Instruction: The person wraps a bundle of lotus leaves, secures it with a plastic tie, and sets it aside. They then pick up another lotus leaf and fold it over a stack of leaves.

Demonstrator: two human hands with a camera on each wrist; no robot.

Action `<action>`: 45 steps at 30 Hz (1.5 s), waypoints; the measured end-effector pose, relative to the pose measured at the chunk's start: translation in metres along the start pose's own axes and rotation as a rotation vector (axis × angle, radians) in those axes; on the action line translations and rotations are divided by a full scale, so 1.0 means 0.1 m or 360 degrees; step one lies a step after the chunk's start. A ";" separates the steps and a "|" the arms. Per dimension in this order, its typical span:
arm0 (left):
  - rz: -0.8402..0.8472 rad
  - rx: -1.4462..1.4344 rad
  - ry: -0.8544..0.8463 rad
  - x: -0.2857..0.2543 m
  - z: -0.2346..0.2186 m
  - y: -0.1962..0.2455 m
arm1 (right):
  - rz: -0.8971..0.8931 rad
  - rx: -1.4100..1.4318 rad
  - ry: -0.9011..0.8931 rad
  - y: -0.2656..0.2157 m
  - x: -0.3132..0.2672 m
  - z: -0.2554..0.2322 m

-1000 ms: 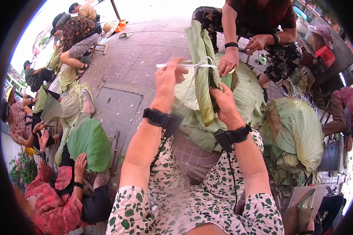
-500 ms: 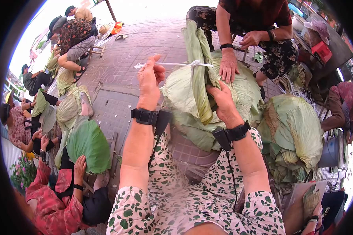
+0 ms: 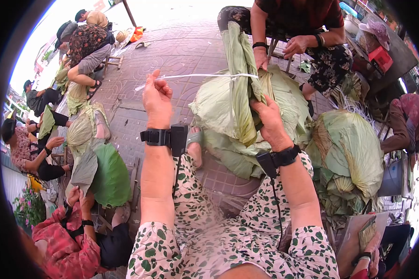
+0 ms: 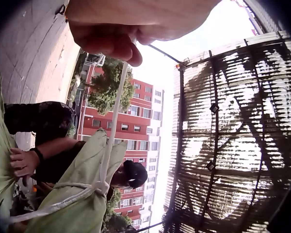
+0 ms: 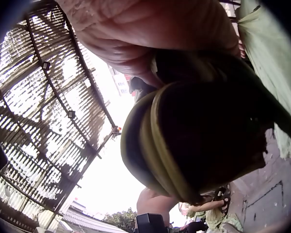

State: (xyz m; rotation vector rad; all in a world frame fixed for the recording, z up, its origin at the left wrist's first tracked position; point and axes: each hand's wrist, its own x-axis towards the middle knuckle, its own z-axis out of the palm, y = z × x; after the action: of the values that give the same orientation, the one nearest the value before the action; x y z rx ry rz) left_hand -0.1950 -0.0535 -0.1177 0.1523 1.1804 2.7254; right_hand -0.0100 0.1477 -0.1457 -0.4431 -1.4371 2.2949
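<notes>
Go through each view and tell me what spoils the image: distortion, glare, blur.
Head view: strong fisheye bend and black vignette, sky blown white at top. Left wrist view: the left hand is close and blurred, with backlit sky glare behind the white strap. Right wrist view: the rolled leaf bundle fills the frame, dark and unfocused.

One leaf bundle [image 3: 241, 83], one white strap [image 3: 195, 76], two hands, two black wrist bands, one wooden stool [image 3: 111, 58].

leaf bundle [image 3: 239, 88] right of left hand [image 3: 157, 100] | strip [image 3: 195, 76] between
</notes>
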 end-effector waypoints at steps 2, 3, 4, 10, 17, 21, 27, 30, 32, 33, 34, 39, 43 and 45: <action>-0.0001 -0.0070 -0.0031 0.01 -0.06 0.01 | -0.0011 0.0007 0.0006 -0.02 -0.02 -0.01; -0.0011 -0.0058 -0.0052 0.01 -0.07 0.00 | -0.0005 -0.0037 0.0002 -0.03 -0.04 -0.01; -0.0021 -0.0046 -0.0073 0.01 -0.08 0.00 | 0.0000 -0.0081 -0.0001 -0.04 -0.06 -0.01; -0.0424 0.0451 -0.0175 -0.09 0.12 -0.09 | 0.0032 0.0145 -0.0031 -0.06 -0.09 0.00; -0.0607 0.0978 -0.0834 -0.49 0.52 -0.33 | 0.0025 0.0228 -0.0044 0.03 0.00 0.04; -0.0622 0.1015 -0.1079 -0.61 0.67 -0.48 | -0.0018 0.0257 -0.0022 0.03 0.00 0.14; -0.0608 0.0965 -0.1151 -0.67 0.84 -0.58 | -0.0092 0.0217 -0.0018 0.07 0.03 0.20; -0.0626 0.0918 -0.1159 -0.67 0.85 -0.60 | -0.0307 -0.0264 -0.0001 0.07 0.02 0.17; -0.0636 0.0892 -0.1132 -0.67 0.85 -0.63 | -0.0364 -0.0368 0.0032 0.10 0.03 0.15; -0.0646 0.0867 -0.1099 -0.66 0.84 -0.64 | -0.0419 -0.0473 0.0061 0.11 0.04 0.15; -0.0648 0.0866 -0.1101 -0.66 0.83 -0.66 | -0.0419 -0.0473 0.0063 0.12 0.04 0.15; -0.0609 0.0881 -0.0972 -0.62 0.81 -0.73 | -0.0586 -0.0833 0.0089 -0.01 -0.01 0.17; -0.0625 0.0815 -0.0862 -0.64 0.83 -0.69 | -0.0562 -0.0777 0.0126 0.03 0.02 0.11; -0.0578 0.0821 -0.0807 -0.64 0.81 -0.69 | -0.0448 -0.0877 0.0103 -0.01 -0.01 0.10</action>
State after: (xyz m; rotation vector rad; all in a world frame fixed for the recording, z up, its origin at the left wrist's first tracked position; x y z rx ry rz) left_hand -0.1120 0.0382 -0.1143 0.5859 1.5248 1.8706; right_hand -0.0131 0.1400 -0.1408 -0.4280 -1.9535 1.6366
